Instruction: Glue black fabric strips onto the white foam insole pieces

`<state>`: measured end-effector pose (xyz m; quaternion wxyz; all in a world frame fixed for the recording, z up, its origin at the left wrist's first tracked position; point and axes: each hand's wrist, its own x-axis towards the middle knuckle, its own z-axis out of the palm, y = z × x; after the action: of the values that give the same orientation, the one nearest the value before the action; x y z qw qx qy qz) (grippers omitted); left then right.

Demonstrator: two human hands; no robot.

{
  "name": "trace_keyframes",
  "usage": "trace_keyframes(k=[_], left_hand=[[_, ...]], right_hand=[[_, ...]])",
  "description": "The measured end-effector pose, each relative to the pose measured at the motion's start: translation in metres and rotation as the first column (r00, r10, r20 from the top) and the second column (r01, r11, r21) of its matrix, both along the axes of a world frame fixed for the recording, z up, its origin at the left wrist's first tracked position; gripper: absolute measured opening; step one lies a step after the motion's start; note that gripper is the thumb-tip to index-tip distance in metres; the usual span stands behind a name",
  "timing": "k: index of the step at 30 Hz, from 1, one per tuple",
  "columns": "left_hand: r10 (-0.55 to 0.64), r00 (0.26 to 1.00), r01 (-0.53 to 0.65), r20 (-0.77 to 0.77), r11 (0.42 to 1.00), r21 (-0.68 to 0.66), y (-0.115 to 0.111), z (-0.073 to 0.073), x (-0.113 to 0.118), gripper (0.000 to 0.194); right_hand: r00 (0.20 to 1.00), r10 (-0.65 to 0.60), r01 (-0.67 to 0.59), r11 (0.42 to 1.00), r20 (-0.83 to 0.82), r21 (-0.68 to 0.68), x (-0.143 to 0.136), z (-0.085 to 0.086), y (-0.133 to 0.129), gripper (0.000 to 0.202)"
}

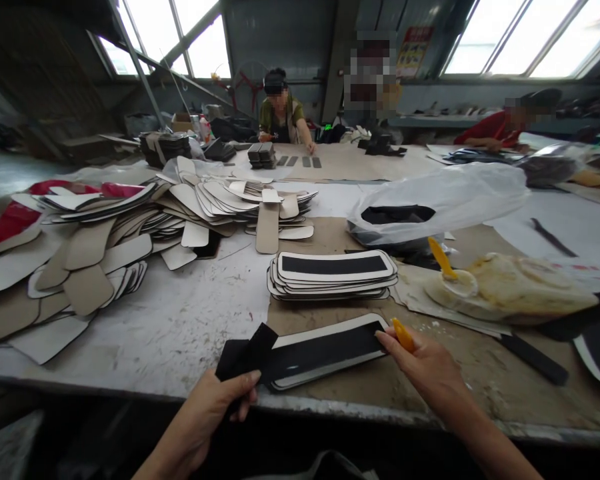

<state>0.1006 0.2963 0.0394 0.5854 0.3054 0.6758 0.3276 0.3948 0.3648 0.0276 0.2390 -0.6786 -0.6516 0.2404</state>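
Black strips [247, 350] are gripped in my left hand [220, 407], near the table's front edge. One black strip [325, 348] stretches over a white rounded panel [337, 363], and its right end is pinched by my right hand [423, 363]. A yellow-orange tool [403, 335] is also held in my right hand, between thumb and fingers. Just behind lies a stack of white panels [330, 283], the top one bearing a black strip [335, 265].
Loose white and beige panels [87, 247] are heaped at the left. To the right are a glue-stained container [525, 283] with a yellow tool [443, 259] and a dark blade [535, 358]. A plastic bag [470, 193] lies behind. People [283, 117] work across the table.
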Motion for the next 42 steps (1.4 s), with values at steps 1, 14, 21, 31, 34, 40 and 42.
trace_keyframes(k=[1, 14, 21, 31, 34, 40, 42], left_hand=[[0.014, 1.000, -0.014, -0.020, 1.000, 0.013, 0.003, 0.000, 0.003, 0.035], [0.170, 0.959, -0.166, -0.225, 0.985, 0.038, 0.029, -0.032, 0.034, 0.021], [0.173, 0.972, -0.168, -0.160, 0.985, 0.044, 0.018, -0.023, 0.031, 0.041], [-0.133, 0.587, 0.610, -0.799, 0.721, 0.328, -0.018, -0.042, 0.007, 0.047], [-0.223, 0.348, 0.791, -0.911, 0.592, 0.157, -0.016, -0.052, 0.001, 0.076], [-0.222, 0.190, 0.838, -0.956, 0.544, 0.041, -0.014, -0.061, -0.003, 0.088], [-0.179, 0.150, 0.843, -0.972, 0.536, 0.031, -0.015, -0.064, -0.003, 0.090]], right_hand=[[0.998, -0.005, 0.004, 1.000, 0.065, 0.022, 0.002, -0.002, 0.000, 0.030], [0.811, -0.006, -0.100, 0.984, 0.585, 0.150, 0.016, -0.030, 0.008, 0.018], [0.796, 0.020, -0.078, 0.995, 0.605, 0.069, 0.011, -0.029, 0.010, 0.014], [0.806, 0.015, -0.084, 0.992, 0.592, 0.090, 0.013, -0.031, 0.010, 0.016], [0.799, 0.013, -0.073, 0.994, 0.601, 0.076, 0.013, -0.033, 0.011, 0.015], [0.788, 0.045, -0.090, 0.995, 0.614, 0.043, 0.014, -0.031, 0.013, 0.015], [0.784, 0.049, -0.080, 0.997, 0.619, 0.022, 0.014, -0.031, 0.013, 0.014]])
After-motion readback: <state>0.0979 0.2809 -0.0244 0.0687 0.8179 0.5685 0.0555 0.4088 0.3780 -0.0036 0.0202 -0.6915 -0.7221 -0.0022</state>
